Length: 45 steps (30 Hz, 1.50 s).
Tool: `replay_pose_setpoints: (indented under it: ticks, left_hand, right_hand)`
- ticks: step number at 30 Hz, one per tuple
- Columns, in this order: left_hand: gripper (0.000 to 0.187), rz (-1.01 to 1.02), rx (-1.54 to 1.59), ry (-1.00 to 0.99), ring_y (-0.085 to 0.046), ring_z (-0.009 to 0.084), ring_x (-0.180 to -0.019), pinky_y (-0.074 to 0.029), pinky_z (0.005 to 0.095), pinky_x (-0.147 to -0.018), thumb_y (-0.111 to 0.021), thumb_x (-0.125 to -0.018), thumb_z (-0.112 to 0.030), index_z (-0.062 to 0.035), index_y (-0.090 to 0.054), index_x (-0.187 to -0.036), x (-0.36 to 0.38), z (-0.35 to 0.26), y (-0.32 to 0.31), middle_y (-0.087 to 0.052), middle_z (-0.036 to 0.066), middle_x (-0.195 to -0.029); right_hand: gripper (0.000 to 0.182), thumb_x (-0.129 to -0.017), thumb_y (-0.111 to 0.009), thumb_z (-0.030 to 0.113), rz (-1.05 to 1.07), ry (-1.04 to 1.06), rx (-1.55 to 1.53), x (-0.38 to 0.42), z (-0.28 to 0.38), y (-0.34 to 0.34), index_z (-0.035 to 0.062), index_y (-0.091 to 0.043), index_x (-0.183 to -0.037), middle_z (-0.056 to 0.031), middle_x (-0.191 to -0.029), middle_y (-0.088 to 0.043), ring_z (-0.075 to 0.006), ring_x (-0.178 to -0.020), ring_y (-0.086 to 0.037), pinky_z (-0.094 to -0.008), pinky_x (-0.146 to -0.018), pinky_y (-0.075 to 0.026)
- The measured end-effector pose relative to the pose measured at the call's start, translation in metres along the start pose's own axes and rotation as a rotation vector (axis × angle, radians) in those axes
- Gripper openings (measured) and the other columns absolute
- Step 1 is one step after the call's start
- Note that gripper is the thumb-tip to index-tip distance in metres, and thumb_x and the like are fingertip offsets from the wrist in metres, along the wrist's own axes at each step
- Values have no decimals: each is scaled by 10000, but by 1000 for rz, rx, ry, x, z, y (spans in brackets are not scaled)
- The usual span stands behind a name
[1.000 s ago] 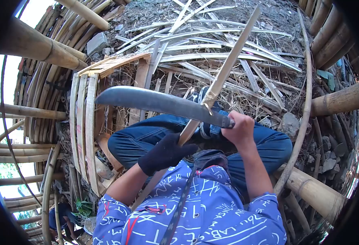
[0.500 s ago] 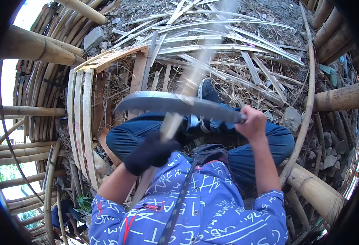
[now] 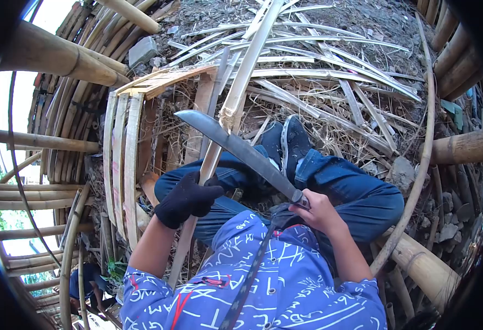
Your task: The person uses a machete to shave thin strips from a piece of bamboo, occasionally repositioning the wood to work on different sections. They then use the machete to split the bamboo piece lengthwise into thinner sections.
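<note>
My left hand (image 3: pixel 189 201), in a black glove, is closed round a long split bamboo strip (image 3: pixel 247 69) that runs from beside my body up past the top of the view. The bare fingers of my right hand (image 3: pixel 321 212) wrap the handle of a large curved knife (image 3: pixel 247 154). Its blade slants up to the left and crosses the strip just above the glove. Pale, frayed fibres (image 3: pixel 229 116) show on the strip right above the blade.
A slatted wooden crate (image 3: pixel 126 159) stands at the left. Many split strips (image 3: pixel 329 74) lie on the ground ahead. Bamboo poles (image 3: pixel 65 58) surround the spot, with stones (image 3: pixel 401 173) at the right. Another person (image 3: pixel 87 286) is at the lower left.
The knife has swung lower and its tip points more up-left. My right hand has come down and left. The strip, blurred before, now shows clearly, and my left hand is slightly lower on screen.
</note>
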<state>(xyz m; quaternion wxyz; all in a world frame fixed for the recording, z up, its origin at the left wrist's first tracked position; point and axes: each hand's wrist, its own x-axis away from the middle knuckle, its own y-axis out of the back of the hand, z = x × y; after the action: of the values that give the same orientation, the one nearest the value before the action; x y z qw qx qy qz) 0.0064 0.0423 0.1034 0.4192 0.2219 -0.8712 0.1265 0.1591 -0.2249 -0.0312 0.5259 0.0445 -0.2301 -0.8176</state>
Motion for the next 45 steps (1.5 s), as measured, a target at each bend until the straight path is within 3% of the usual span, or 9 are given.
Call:
replay_pose_setpoints:
  ticks: [5, 14, 24, 27, 29, 32, 37, 40, 45]
  left_hand:
    - [272, 57, -403, 66, -445, 57, -451, -336, 230, -408, -731, -764, -192, -68, -493, -719, 6, 3, -19, -460, -24, -551]
    - [338, 109, -573, -8, -464, 61, -459, -363, 238, -430, -747, -755, -233, -77, -463, -658, 25, 1, -17, -475, -10, -541]
    - [381, 25, -438, 99, -440, 59, -476, -351, 246, -441, -790, -728, -266, -85, -465, -646, 23, 2, -24, -466, -19, -551]
    - [369, 86, -502, 79, -440, 61, -474, -351, 252, -441, -784, -732, -256, -87, -466, -650, 33, 3, -18, -471, -17, -554]
    - [349, 191, -542, -94, -438, 60, -471, -354, 252, -439, -771, -740, -235, -89, -466, -658, 35, 7, -15, -468, -15, -554]
    - [330, 126, -444, 177, -444, 57, -478, -363, 255, -443, -757, -752, -213, -92, -463, -665, 28, 5, -16, -474, -18, -568]
    - [298, 110, -333, 89, -441, 53, -465, -352, 240, -432, -741, -769, -205, -85, -481, -686, 12, 24, -28, -484, -26, -579]
    - [287, 50, -172, 151, -434, 49, -465, -345, 228, -431, -745, -765, -221, -74, -505, -710, 6, 18, -36, -480, -27, -576]
    - [295, 149, -429, 198, -431, 48, -472, -333, 226, -428, -754, -749, -228, -58, -514, -740, 1, 12, -44, -478, -35, -584]
  right_hand:
    - [322, -795, -740, 256, -84, 11, -56, 4, 23, -8, 19, -568, -930, -169, -736, -625, -364, -691, -639, -398, -576, -487]
    - [376, -739, -778, 290, -222, 175, 132, 10, 28, 1, 33, -586, -936, -134, -781, -640, -305, -670, -657, -358, -560, -513]
    - [390, -711, -792, 314, -409, 270, 300, -2, 27, 4, 45, -576, -894, -95, -702, -588, -275, -582, -612, -358, -507, -482]
    - [413, -699, -791, 366, -392, 276, 354, 9, 20, 18, 53, -566, -847, -80, -669, -564, -259, -551, -592, -351, -482, -460]
    - [446, -691, -784, 414, -393, 299, 457, 15, 15, 22, 54, -557, -824, -72, -640, -544, -253, -535, -579, -352, -472, -446]
    - [465, -692, -772, 448, -390, 254, 417, 13, 6, 11, 51, -564, -815, -70, -631, -546, -253, -540, -586, -353, -477, -451]
    - [359, -683, -824, 262, -362, 177, 106, 6, 12, -15, 32, -599, -843, -105, -718, -620, -279, -594, -627, -347, -520, -488]
    - [364, -713, -796, 306, -282, 99, 19, 6, 19, -25, 32, -594, -843, -110, -718, -620, -280, -595, -631, -350, -525, -496]
    - [396, -710, -787, 350, -307, 202, 181, 0, 21, -5, 33, -588, -841, -105, -713, -616, -278, -597, -633, -353, -526, -497]
